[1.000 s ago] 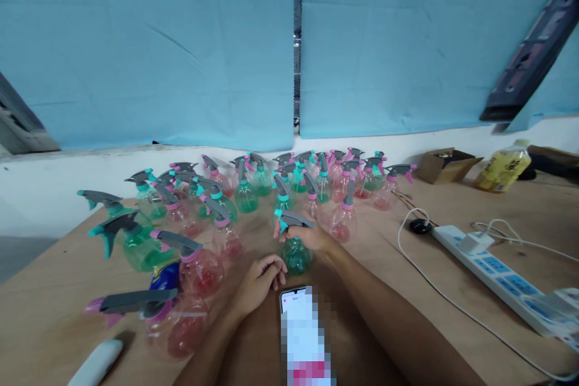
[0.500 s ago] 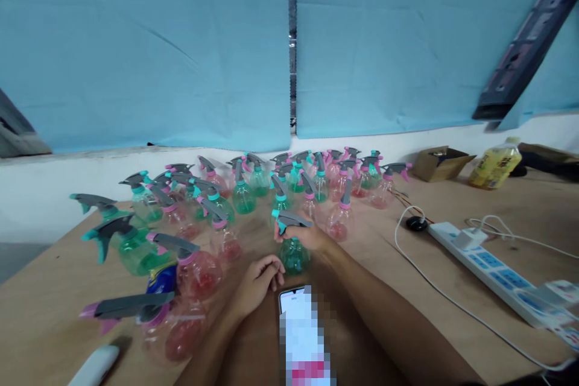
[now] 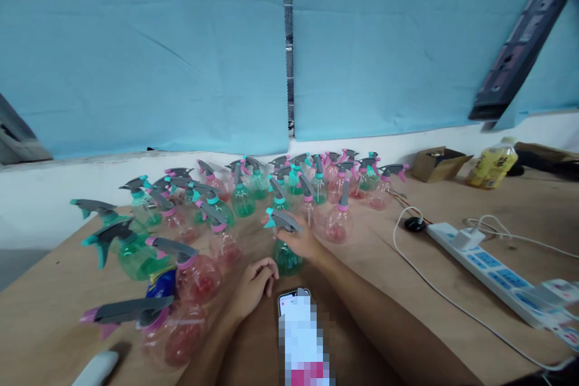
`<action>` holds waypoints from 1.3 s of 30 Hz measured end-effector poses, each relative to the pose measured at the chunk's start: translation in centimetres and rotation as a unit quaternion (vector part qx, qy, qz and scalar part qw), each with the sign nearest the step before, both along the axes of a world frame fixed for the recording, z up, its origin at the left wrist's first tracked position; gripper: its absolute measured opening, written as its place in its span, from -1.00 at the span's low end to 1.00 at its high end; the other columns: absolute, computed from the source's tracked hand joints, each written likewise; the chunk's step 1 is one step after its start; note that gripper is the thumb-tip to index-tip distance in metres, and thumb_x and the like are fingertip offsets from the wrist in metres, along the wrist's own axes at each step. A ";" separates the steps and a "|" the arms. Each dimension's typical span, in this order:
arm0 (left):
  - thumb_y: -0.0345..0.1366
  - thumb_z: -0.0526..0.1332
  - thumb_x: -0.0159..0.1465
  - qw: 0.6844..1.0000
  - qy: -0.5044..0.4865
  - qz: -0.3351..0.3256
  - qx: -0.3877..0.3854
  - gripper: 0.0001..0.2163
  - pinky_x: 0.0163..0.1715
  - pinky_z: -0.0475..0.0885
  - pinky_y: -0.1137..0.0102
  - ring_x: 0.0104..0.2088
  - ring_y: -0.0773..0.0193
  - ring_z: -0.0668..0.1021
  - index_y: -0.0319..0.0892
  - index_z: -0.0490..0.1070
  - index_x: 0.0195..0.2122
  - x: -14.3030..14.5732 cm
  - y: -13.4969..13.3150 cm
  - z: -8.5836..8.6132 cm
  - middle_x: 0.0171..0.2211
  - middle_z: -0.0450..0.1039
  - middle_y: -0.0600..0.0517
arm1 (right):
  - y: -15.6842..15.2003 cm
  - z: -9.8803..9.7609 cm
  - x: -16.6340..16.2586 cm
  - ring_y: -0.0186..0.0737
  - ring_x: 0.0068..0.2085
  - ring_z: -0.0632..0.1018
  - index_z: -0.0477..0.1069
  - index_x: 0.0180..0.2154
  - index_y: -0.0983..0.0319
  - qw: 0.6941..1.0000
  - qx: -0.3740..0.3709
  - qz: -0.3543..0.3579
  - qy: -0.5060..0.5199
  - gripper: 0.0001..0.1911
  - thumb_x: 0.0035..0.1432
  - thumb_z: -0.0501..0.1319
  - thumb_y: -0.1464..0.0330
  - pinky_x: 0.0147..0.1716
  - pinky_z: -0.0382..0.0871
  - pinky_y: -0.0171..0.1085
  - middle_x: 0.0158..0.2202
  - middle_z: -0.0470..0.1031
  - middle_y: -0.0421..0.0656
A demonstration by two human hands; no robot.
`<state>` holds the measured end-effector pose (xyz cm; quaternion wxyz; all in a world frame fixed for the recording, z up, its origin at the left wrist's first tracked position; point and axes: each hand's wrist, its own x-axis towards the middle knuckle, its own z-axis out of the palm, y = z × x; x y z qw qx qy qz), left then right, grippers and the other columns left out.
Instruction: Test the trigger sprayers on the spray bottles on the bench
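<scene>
My right hand (image 3: 301, 241) is closed round the neck of a green spray bottle (image 3: 286, 256) with a grey and teal trigger head, standing on the wooden table (image 3: 371, 265). Just left of it, my left hand (image 3: 256, 283) rests on the table with its fingers curled loosely and nothing visible in them. A phone (image 3: 302, 338) with a lit screen lies between my forearms. Several green and pink spray bottles (image 3: 244, 193) stand in a crowd behind and to the left.
A white power strip (image 3: 491, 271) with cables runs along the right side. A small cardboard box (image 3: 438, 163) and a yellow drink bottle (image 3: 493, 166) stand at the back right. A white object (image 3: 94, 368) lies at the front left. Blue sheets cover the wall behind.
My right hand has shifted the green bottle slightly to the left and tilted its head. The left hand has stayed where it was.
</scene>
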<state>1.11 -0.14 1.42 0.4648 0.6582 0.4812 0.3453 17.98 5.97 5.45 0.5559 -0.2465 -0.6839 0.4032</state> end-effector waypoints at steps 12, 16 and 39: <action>-0.13 0.15 0.26 0.998 -0.068 -0.005 -0.012 -0.67 -0.54 0.23 0.44 -0.60 0.32 0.52 -0.28 0.55 -0.16 -0.2 -0.1 -0.1 -0.34 0.65 -0.14 | -0.4 -2.6 -1.6 -0.08 -0.05 0.38 0.23 0.02 0.22 0.960 0.147 -0.214 -0.108 -0.68 0.22 0.07 0.36 0.01 0.27 -0.04 -0.10 0.34 -0.05; -0.08 0.16 0.27 0.998 -0.066 0.010 -0.010 -0.59 -0.54 0.25 0.43 -0.60 0.32 0.50 -0.31 0.46 -0.01 -0.1 0.0 -0.4 -0.33 0.65 -0.15 | -0.2 -3.2 -2.3 0.02 0.08 0.29 0.17 0.12 0.22 0.942 0.116 -0.226 -0.220 -0.62 0.31 0.03 0.27 0.12 0.15 0.10 0.03 0.25 0.02; -0.09 0.18 0.24 0.986 -0.150 0.048 -0.049 -0.31 -0.57 0.24 0.47 -0.61 0.37 0.49 -0.27 0.02 0.33 -0.4 0.8 -0.4 -0.43 0.58 0.01 | -0.7 0.5 -1.2 -0.05 0.13 0.32 0.43 0.04 0.10 0.932 0.119 -0.312 -0.142 -0.56 0.13 0.12 0.48 0.17 0.15 -0.01 0.07 0.25 -0.06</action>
